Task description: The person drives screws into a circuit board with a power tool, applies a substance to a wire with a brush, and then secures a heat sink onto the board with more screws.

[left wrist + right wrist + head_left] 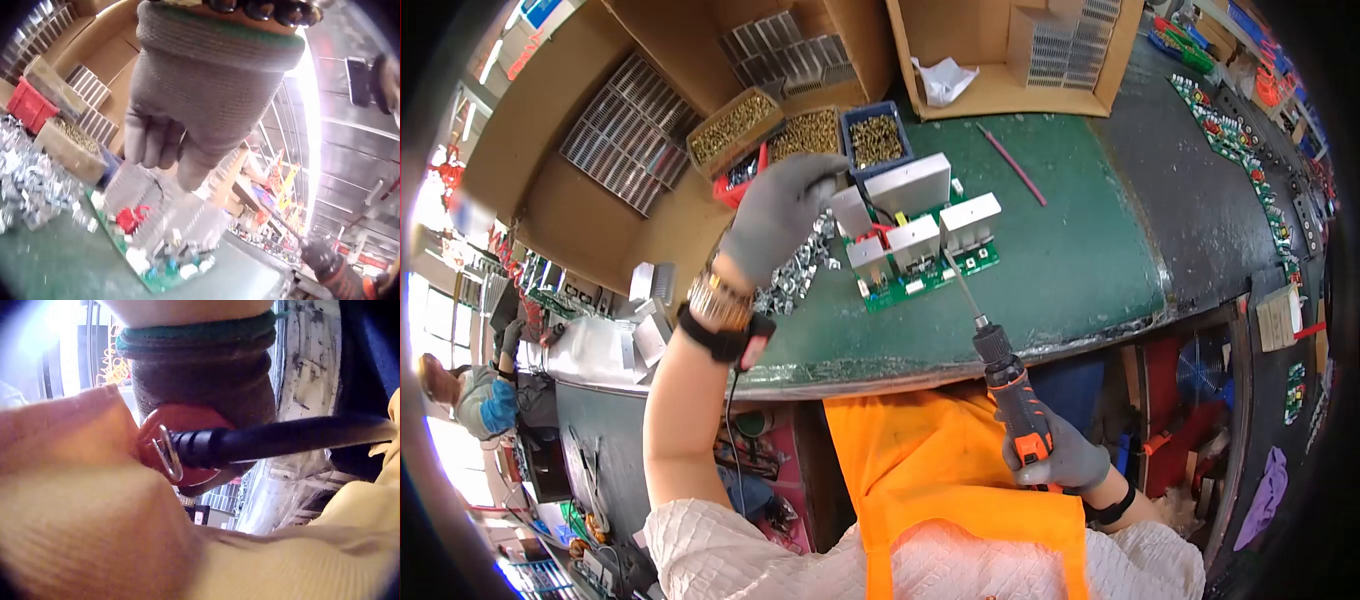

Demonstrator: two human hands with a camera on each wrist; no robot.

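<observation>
On the workbench lies a green circuit board crowded with upright silver heat sinks, which hide part of its surface. The gloved left hand is near its far left corner, fingers bent, whether holding anything I cannot tell; the right hand, nearer the body, grips a power screwdriver, its bit angled towards the board. Cardboard boxes stand behind; closer are a blue tray of brass-coloured pieces, loose metal clips and a purple stick.
</observation>
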